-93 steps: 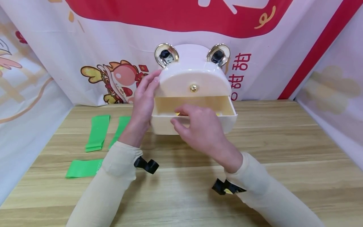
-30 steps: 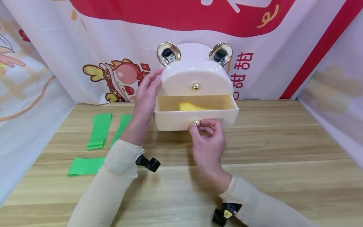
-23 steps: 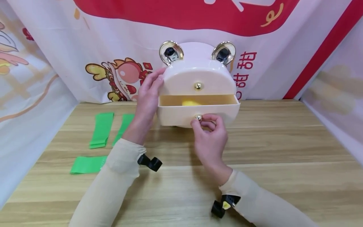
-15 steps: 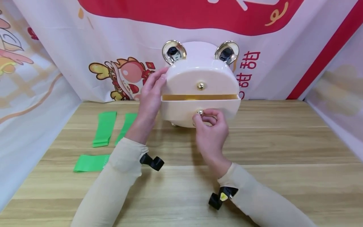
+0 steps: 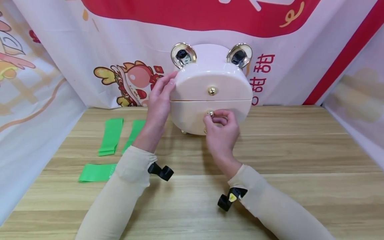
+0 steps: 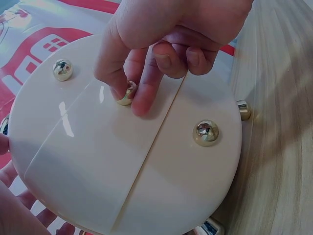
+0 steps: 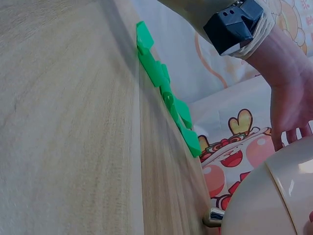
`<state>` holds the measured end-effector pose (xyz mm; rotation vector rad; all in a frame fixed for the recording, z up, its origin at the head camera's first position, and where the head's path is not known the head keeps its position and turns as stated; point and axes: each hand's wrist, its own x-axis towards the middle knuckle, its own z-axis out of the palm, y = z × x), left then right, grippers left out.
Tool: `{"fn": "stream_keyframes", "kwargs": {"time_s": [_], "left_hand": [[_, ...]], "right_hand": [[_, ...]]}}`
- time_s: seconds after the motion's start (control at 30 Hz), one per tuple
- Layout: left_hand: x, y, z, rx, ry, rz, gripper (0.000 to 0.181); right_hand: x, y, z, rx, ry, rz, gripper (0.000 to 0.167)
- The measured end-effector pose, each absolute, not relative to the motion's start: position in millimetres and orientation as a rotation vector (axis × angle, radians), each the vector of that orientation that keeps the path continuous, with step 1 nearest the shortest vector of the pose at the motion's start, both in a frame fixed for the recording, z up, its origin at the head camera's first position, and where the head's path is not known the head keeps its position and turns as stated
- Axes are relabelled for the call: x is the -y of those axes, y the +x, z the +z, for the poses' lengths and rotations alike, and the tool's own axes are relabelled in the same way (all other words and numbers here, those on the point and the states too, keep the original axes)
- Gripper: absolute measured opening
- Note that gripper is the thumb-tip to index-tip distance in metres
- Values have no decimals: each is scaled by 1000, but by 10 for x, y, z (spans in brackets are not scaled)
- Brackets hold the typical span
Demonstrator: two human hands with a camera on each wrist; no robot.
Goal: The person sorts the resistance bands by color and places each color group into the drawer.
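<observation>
A round-fronted white drawer box [image 5: 207, 78], with two gold-rimmed eye shapes on top, stands at the back of the table. Its middle drawer [image 5: 187, 115] sits flush with the front, hiding the yellow thing inside. My right hand [image 5: 222, 136] pinches that drawer's gold knob [image 5: 211, 113] between thumb and fingers, as the left wrist view also shows around the knob [image 6: 128, 95]. Against the box's left side rests my left hand [image 5: 159, 106], fingers extended. Other gold knobs are an upper knob [image 5: 212, 90] and a lower knob [image 6: 205, 133].
Several green strips [image 5: 111, 136] lie on the wooden table [image 5: 285, 150] at the left, partly behind my left forearm. A printed white and red cloth [image 5: 135, 36] hangs directly behind the box.
My right hand came out of the drawer, took its knob and pushed the drawer inward until flush, covering the yellow thing. The left hand stayed at the box's side.
</observation>
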<state>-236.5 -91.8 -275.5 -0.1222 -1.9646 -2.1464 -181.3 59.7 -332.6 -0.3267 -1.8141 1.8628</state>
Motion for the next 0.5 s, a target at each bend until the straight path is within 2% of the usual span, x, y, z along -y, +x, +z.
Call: {"fn": "stream_keyframes", "kwargs": {"time_s": [0.5], "left_hand": [[931,-2362,-2753,1987,-108,-2147,33]], "right_hand": [[-642,-1804,-3286,1873,-304,1912,23]]}}
